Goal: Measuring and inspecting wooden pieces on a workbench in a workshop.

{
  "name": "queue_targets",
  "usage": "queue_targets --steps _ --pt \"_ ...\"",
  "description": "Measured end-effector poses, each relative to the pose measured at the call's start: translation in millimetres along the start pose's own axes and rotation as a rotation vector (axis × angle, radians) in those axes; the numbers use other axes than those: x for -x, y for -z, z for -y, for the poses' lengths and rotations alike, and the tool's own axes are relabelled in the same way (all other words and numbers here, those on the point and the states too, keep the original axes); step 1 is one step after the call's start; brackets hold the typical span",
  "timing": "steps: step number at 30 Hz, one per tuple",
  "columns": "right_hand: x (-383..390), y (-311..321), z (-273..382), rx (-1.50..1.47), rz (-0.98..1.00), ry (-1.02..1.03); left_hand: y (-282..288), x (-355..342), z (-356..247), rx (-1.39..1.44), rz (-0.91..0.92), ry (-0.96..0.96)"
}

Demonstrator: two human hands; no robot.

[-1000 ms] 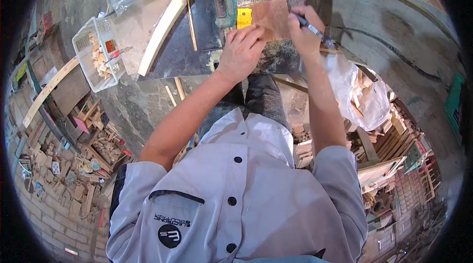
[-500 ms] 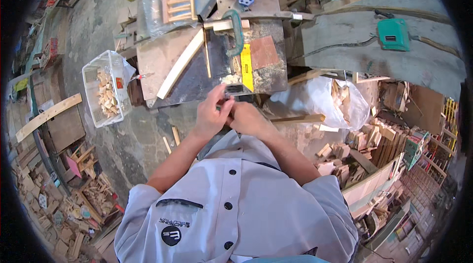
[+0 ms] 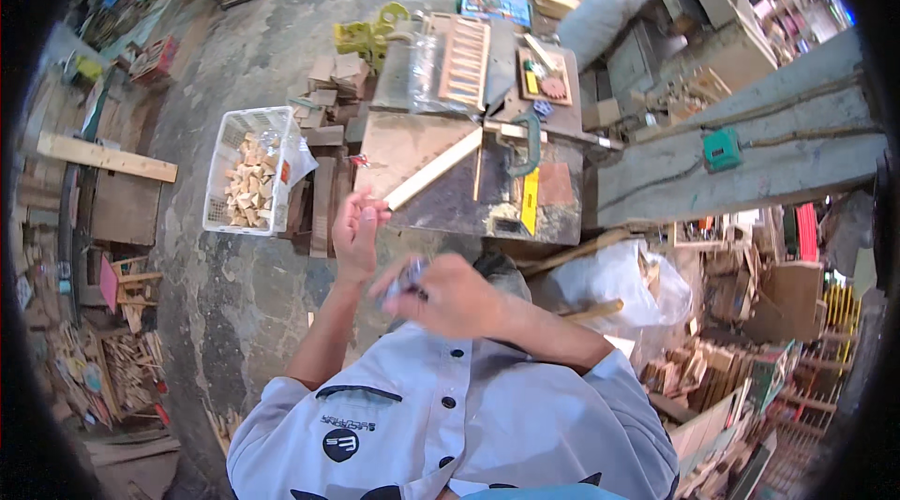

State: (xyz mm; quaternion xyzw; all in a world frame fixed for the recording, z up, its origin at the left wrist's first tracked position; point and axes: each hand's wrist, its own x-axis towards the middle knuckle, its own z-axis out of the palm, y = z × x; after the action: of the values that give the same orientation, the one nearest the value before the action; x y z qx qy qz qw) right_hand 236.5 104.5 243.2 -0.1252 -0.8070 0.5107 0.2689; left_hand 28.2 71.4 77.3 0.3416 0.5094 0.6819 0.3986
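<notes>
My left hand (image 3: 356, 233) is raised just off the table's near left corner, beside the end of a pale wooden strip (image 3: 436, 169). Its fingers are loosely bent and apart, with nothing visible in them. In front of my shirt, my right hand (image 3: 459, 297) is closed on a small blue-grey object (image 3: 406, 279), too blurred to name. On the dark part of the worktable (image 3: 427, 205) lie a thin wooden stick (image 3: 479, 172) and a yellow measuring tool (image 3: 531, 203). A green clamp (image 3: 532, 146) stands at the block behind them.
A white plastic crate (image 3: 284, 186) of wood offcuts stands on the floor at the left. To the right are a clear plastic bag (image 3: 600, 284) and stacked wood pieces (image 3: 694, 369). Farther back on the table lie a slatted wooden frame (image 3: 462, 59) and a small tray (image 3: 568, 88).
My hands, together at the table's near edge before, are now apart. The left has moved left; the right is closer to my body with the blue-grey object. My view has tilted up, showing more floor.
</notes>
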Motion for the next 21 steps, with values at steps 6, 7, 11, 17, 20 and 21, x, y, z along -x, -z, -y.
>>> queue_targets --steps 6,7,11,17,20,21 --pt "-44 -27 74 -0.251 0.429 0.443 27 11 -8 -0.657 0.098 0.068" --pt "-49 -31 74 -0.105 0.634 0.363 25 12 -15 -0.651 0.081 0.053" --pt "-59 -43 71 -0.028 0.703 0.534 24 9 -20 -0.69 0.231 0.013" --pt "-69 -37 84 0.099 0.726 0.534 22 -5 7 -0.795 0.38 0.04" --pt "-68 -25 70 0.23 0.767 0.409 13 -26 27 -0.851 0.444 0.037" --pt "-65 -23 65 0.234 0.749 0.397 8 -32 34 -0.895 0.484 0.052"
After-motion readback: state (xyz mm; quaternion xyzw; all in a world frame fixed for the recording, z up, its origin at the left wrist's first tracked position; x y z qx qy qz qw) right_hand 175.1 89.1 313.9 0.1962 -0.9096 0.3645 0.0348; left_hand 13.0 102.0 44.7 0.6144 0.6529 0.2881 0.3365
